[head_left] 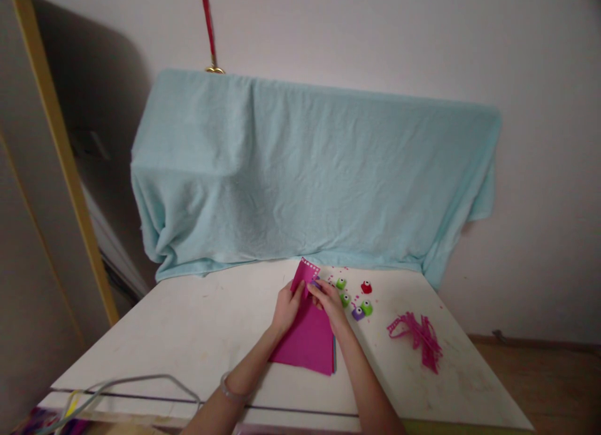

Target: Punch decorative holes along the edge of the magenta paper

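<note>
My left hand [287, 305] is closed on a piece of magenta paper [303, 273], whose upper edge carries a row of small punched holes. At the right side of that paper, my right hand [331, 302] has its fingers closed round a small purple craft punch [315, 283], mostly hidden by the fingers. Beneath both hands lies a larger magenta sheet [307, 344] with other coloured sheets showing at its right edge. To the right of my right hand stand several small punches, among them a green punch [367, 307], a purple punch [358, 313] and a red punch [366, 287].
Shredded magenta paper strips [420, 338] lie on the right of the white table [211, 328]. Tiny magenta paper bits are scattered among the punches. A light blue cloth [319, 178] hangs behind the table. A grey cable [141, 378] curves over the front left edge.
</note>
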{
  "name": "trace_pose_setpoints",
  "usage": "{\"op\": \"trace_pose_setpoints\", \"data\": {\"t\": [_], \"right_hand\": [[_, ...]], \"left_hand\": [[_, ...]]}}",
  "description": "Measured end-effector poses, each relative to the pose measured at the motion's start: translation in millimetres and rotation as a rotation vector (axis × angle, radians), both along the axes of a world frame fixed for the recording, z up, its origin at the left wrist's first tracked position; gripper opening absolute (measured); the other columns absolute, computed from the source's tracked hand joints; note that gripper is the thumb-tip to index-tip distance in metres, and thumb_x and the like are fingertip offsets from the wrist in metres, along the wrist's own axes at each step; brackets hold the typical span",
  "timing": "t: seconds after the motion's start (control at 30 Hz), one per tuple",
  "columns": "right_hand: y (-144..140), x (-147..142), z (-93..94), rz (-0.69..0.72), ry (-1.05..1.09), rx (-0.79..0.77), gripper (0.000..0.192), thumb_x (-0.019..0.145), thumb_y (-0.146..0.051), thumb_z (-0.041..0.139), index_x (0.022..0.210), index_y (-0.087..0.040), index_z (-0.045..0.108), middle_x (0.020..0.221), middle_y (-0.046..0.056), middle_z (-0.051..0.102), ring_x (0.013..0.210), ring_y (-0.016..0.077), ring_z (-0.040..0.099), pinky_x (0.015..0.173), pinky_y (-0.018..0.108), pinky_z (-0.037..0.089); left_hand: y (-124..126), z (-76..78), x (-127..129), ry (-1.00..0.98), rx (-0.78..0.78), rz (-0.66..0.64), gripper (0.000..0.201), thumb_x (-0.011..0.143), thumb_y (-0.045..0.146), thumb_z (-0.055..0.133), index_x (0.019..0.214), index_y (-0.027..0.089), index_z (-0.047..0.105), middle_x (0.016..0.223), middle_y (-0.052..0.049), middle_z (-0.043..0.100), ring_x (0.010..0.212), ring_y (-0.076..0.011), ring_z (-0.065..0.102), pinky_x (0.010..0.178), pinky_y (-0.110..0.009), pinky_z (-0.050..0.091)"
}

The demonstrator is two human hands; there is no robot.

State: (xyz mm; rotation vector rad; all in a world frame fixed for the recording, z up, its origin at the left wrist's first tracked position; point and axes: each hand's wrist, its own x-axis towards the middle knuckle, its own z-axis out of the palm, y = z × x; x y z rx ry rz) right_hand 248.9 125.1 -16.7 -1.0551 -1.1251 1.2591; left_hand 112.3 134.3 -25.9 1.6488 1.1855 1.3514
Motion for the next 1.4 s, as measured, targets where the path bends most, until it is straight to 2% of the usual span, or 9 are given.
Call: {"op": "trace_pose_setpoints", "data": {"t": [0.2,0.37,0.53,0.73,0.83,0.97,1.13,1.4], "right_hand": [[6,2,-7.0,-0.008,-0.01,0.006,0.032,0.073,-0.05,0.065,0.081,-0.019,0.06,0.051,-0.006,0.049,0.041,0.0081,0.037,0.039,0.021,0.021],[6,2,-7.5,-0.042,0.003,0.02,0.033,0.072,-0.051,0.067,0.08,-0.019,0.061,0.051,-0.005,0.05,0.041,0.0084,0.039,0.039,0.021,0.023],[5,3,-6.4,-0.123,0.041,0.026,0.036,0.073,-0.054,0.064,0.081,-0.019,0.063,0.067,0.001,0.063,0.045,0.009,0.045,0.04,0.021,0.027],[8,6,-2.7,-0.151,0.225,-0.046,0.042,0.075,-0.057,0.059,0.08,-0.016,0.063,0.08,0.008,0.07,0.046,0.0109,0.05,0.04,0.023,0.031],[9,6,1.5,-0.129,0.327,-0.111,0.043,0.074,-0.059,0.06,0.08,-0.016,0.063,0.083,0.01,0.07,0.054,0.016,0.058,0.045,0.026,0.04],[6,4,6.9,-0.088,0.363,-0.15,0.043,0.075,-0.06,0.058,0.082,-0.017,0.064,0.082,0.012,0.07,0.073,0.0229,0.065,0.06,0.031,0.049],[7,6,5.7,-0.035,0.405,-0.137,0.044,0.078,-0.059,0.055,0.083,-0.017,0.065,0.083,0.011,0.071,0.075,0.0225,0.065,0.068,0.033,0.05],[10,11,2.4,-0.082,0.466,-0.158,0.042,0.079,-0.058,0.054,0.083,-0.017,0.064,0.088,0.012,0.071,0.071,0.0213,0.065,0.059,0.03,0.049]], "left_hand": [[3,-5.5,0,-0.005,-0.008,0.011,0.038,0.089,0.046,0.042,0.078,0.013,0.06,0.071,-0.003,0.061,0.068,-0.0164,0.052,0.064,-0.024,0.04],[2,-3.4,1,-0.015,-0.027,0.029,0.041,0.088,0.048,0.042,0.076,0.013,0.06,0.07,-0.004,0.062,0.067,-0.0173,0.054,0.063,-0.025,0.04],[0,0.4,1,-0.021,-0.037,0.018,0.043,0.088,0.049,0.043,0.083,0.012,0.063,0.072,-0.005,0.065,0.068,-0.0187,0.056,0.064,-0.026,0.041],[-5,7.9,0,-0.06,-0.106,0.014,0.047,0.087,0.052,0.044,0.076,0.011,0.063,0.058,-0.003,0.06,0.061,-0.0184,0.054,0.06,-0.027,0.041],[-9,17.0,1,-0.08,-0.098,-0.002,0.046,0.086,0.053,0.045,0.074,0.012,0.063,0.054,-0.003,0.059,0.06,-0.0191,0.055,0.06,-0.027,0.042],[-12,24.5,3,-0.08,-0.097,-0.005,0.045,0.084,0.053,0.047,0.075,0.013,0.064,0.055,-0.003,0.06,0.062,-0.0203,0.056,0.061,-0.028,0.043],[-9,19.1,3,-0.063,-0.092,-0.011,0.045,0.086,0.052,0.046,0.077,0.013,0.065,0.056,-0.003,0.06,0.063,-0.0199,0.056,0.062,-0.028,0.043],[-4,4.6,2,-0.016,-0.084,0.016,0.046,0.087,0.052,0.044,0.072,0.012,0.062,0.051,-0.002,0.056,0.057,-0.0176,0.053,0.056,-0.025,0.039]]}}
